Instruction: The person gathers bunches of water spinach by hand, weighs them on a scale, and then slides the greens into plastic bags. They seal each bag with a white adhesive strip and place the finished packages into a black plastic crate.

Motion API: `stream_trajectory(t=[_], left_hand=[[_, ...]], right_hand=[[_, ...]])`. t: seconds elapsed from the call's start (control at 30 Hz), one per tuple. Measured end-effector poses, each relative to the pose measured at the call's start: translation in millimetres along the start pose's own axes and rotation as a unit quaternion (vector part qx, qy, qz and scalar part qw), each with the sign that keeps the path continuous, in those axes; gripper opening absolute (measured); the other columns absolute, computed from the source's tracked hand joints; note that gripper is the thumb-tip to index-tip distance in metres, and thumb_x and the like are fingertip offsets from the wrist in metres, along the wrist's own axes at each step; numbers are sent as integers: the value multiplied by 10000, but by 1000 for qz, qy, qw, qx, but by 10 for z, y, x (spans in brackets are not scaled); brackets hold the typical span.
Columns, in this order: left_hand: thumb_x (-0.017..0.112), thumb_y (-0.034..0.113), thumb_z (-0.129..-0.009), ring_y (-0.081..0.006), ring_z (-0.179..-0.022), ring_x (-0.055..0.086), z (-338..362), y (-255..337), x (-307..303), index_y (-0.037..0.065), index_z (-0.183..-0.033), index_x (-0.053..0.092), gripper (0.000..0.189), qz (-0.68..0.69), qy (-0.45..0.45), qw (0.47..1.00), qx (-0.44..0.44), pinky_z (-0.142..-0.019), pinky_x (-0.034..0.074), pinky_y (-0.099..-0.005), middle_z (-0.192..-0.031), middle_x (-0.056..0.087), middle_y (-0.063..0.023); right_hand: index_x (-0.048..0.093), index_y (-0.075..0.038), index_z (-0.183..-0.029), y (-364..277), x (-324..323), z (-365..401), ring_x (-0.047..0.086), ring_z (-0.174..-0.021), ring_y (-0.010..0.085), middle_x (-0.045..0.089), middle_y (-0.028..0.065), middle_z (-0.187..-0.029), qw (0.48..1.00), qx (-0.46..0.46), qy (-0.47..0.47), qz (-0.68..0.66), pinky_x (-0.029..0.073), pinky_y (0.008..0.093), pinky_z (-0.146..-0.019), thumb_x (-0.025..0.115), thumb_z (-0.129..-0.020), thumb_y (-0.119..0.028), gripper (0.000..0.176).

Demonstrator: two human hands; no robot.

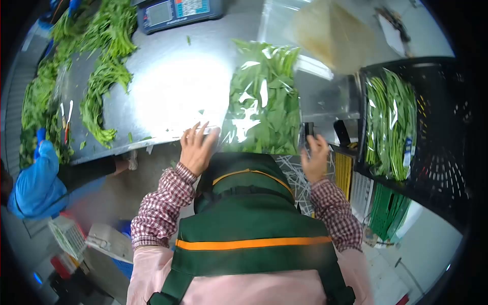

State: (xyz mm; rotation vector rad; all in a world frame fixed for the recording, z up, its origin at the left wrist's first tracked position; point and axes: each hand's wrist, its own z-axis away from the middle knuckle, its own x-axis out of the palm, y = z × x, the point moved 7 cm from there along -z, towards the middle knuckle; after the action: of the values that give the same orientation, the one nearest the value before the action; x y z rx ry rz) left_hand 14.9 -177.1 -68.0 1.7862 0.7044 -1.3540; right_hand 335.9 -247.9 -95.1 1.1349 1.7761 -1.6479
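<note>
A clear plastic bag of leafy green vegetables lies on the metal table in front of me, stems toward the far side and leaves toward my apron. My left hand rests at the bag's lower left corner, fingers spread over the table edge. To the right of the bag, my right hand is raised with fingers apart and slightly bent, holding nothing that I can see. Just beyond its fingertips is a small black fitting at the table edge.
Loose greens and a digital scale occupy the table's far left. On the right, a black crate holds bagged greens. A stack of clear bags lies at the back. A person in blue works at left.
</note>
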Motion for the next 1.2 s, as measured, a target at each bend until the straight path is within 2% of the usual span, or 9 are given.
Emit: stream_trajectory(t=[0.27,0.4,0.47,0.57,0.77,0.83,0.9,1.1,1.2], left_hand=[[505,-18,-777,-210,-972,553,-1014,-80,-1095,33,-981,554,216,275,173,946,7,-1006,235,-391,-923,611,-63],[506,285,-897,-218,-1180,393,-1868,-67,-1489,9,-1324,277,558,690,159,701,89,-991,292,-337,-1286,399,-109],[751,418,-663,-236,-1246,313,-1948,5,-900,45,-1391,76,1061,629,51,768,115,-1033,240,-344,-1375,263,-93],[748,8,-660,-224,-1129,462,-2227,504,-463,27,-1328,248,835,648,-109,753,-36,-915,418,-357,-1237,445,-120],[705,15,-664,-239,-1090,522,-3468,2623,-1818,66,-1309,328,749,405,-38,789,460,-926,421,-334,-1191,523,-123],[703,42,-679,-281,-1059,523,-3612,3685,-1995,156,-1323,343,747,328,-172,783,500,-870,444,-370,-1133,539,-137],[582,129,-820,-161,-816,500,-3659,4376,-2181,74,-1076,472,283,301,174,717,604,-709,415,-269,-886,542,-56],[580,483,-770,-336,-1191,370,-4173,4640,-149,233,-1304,388,620,145,83,840,517,-990,270,-470,-1222,468,-138],[517,441,-839,-355,-1196,368,-4382,4442,425,196,-1312,377,550,164,-64,882,436,-991,292,-447,-1288,421,-159]], right_hand=[[590,-41,-974,-1008,-1090,-905,495,-991,279,539,132,-1070,975,-142,153,-82,395,361,-879,583,-622,52,364],[549,4,-957,-1417,-1650,-1564,517,-777,85,589,41,-882,877,-46,262,-399,419,222,-706,537,-850,-50,120],[543,5,-935,-1367,-1678,-1687,494,-742,59,576,6,-829,839,-45,312,-444,403,199,-664,555,-867,-97,124],[554,-11,-922,-1162,-1694,-1613,490,-732,49,573,-5,-816,823,21,337,-456,399,194,-654,545,-878,-125,122],[464,-10,-1151,-27,-2243,-548,555,-931,174,544,83,-1107,550,161,568,-591,456,340,-824,387,-940,-167,274],[460,-3,-1153,39,-2590,-207,531,-988,173,533,89,-1126,749,215,592,-206,432,355,-883,362,-949,-195,297],[458,-6,-1148,493,-2473,-44,514,-1026,183,524,99,-1139,442,58,667,-597,419,359,-913,347,-954,-225,313],[440,-43,-1170,961,-2027,203,450,-1096,216,473,113,-1156,378,172,642,-645,387,404,-962,395,-936,-295,346],[439,-37,-1194,726,-1779,113,440,-1105,270,466,132,-1157,489,307,547,-606,357,411,-962,417,-921,-292,374]])
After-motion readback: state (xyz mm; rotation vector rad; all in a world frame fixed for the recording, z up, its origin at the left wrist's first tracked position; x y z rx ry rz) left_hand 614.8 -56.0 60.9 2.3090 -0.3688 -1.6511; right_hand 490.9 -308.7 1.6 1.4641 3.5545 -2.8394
